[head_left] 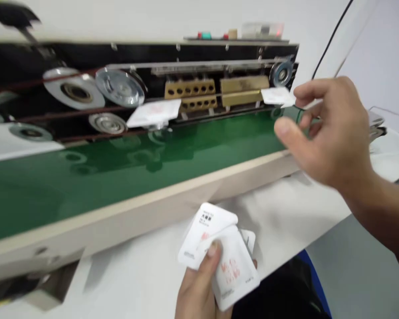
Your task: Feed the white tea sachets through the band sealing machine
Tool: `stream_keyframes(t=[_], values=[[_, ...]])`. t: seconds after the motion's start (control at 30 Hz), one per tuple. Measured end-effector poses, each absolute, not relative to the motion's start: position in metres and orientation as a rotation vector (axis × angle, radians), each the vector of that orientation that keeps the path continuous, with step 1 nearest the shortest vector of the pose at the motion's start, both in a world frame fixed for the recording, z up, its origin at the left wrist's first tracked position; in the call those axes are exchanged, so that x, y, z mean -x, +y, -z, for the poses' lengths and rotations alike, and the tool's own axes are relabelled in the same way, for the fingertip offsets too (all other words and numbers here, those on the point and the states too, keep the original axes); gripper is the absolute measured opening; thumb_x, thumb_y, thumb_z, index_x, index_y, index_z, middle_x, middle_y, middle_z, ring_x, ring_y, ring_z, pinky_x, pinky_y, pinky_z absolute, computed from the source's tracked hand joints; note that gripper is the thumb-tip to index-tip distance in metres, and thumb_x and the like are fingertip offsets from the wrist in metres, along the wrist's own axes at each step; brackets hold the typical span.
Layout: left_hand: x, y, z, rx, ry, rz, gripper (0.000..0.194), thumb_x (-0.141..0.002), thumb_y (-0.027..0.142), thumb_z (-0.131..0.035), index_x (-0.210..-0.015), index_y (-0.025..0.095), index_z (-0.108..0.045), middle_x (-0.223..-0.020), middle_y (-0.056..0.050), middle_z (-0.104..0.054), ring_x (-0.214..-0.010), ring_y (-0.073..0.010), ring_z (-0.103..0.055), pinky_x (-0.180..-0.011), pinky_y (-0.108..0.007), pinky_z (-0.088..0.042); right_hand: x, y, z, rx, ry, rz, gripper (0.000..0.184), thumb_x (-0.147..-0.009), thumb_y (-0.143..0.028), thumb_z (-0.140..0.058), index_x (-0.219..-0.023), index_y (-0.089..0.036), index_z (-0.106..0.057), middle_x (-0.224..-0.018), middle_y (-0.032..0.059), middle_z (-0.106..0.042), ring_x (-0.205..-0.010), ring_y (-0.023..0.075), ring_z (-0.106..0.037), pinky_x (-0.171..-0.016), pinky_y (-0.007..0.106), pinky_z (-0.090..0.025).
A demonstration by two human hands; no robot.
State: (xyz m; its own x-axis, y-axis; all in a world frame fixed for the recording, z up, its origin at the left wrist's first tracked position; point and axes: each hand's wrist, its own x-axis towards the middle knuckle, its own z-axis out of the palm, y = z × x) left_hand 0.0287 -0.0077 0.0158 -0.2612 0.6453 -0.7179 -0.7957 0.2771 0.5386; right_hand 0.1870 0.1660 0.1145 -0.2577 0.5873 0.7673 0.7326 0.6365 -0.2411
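Several white sachets (234, 266) with red and black print are fanned out in my left hand (199, 288), my thumb pressed over them. My right hand (332, 128) is raised at the right end of the sealing machine (173, 53), thumb and fingers apart. Just left of its fingertips, one white sachet (275, 95) sits at the machine's sealing line; whether a finger touches it I cannot tell. Further left, another white sachet (154, 113) sticks out from the machine between the rollers and the brass blocks (191, 91).
A green conveyor belt (186, 150) runs along the machine, with a pale rail (146, 201) on its near side. Metal wheels (119, 86) and belts are exposed above it. Red and green buttons (206, 35) sit on top. The white table (136, 266) lies in front.
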Motion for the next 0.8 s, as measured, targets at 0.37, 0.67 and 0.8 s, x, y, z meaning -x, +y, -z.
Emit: stream_keyframes(t=[0.37,0.67,0.8], values=[[-0.034,-0.006,-0.017,0.018,1.027,-1.553,0.05,-0.088,0.025,-0.065,-0.136,0.02,-0.052,-0.097,-0.008,-0.076,-0.088,-0.0236,-0.073,-0.088,-0.038,-0.057,-0.148,0.055,-0.014,0.952,-2.297,-0.961,0.064,-0.074,-0.03,-0.074,-0.127,-0.014,-0.041,-0.119,0.0113,-0.05,-0.107,0.0231,-0.054,-0.091,0.039,-0.051],[-0.033,-0.006,-0.01,-0.034,0.857,-1.624,0.042,-0.092,0.028,-0.059,-0.134,0.029,-0.054,-0.114,-0.007,-0.073,-0.108,-0.0251,-0.066,-0.081,-0.031,-0.059,-0.158,0.06,-0.013,1.027,-2.166,-1.006,0.027,-0.087,-0.031,-0.062,-0.109,-0.019,-0.053,-0.1,0.0064,-0.059,-0.086,0.0196,-0.057,-0.075,0.037,-0.048],[-0.034,-0.006,-0.013,-0.027,0.869,-1.614,0.047,-0.092,0.024,-0.058,-0.137,0.031,-0.051,-0.118,-0.007,-0.071,-0.12,-0.0272,-0.059,-0.087,-0.034,-0.057,-0.163,0.061,-0.014,1.07,-2.09,-1.02,0.014,-0.089,-0.032,-0.059,-0.089,-0.019,-0.055,-0.084,0.0029,-0.057,-0.072,0.0154,-0.051,-0.065,0.032,-0.043]])
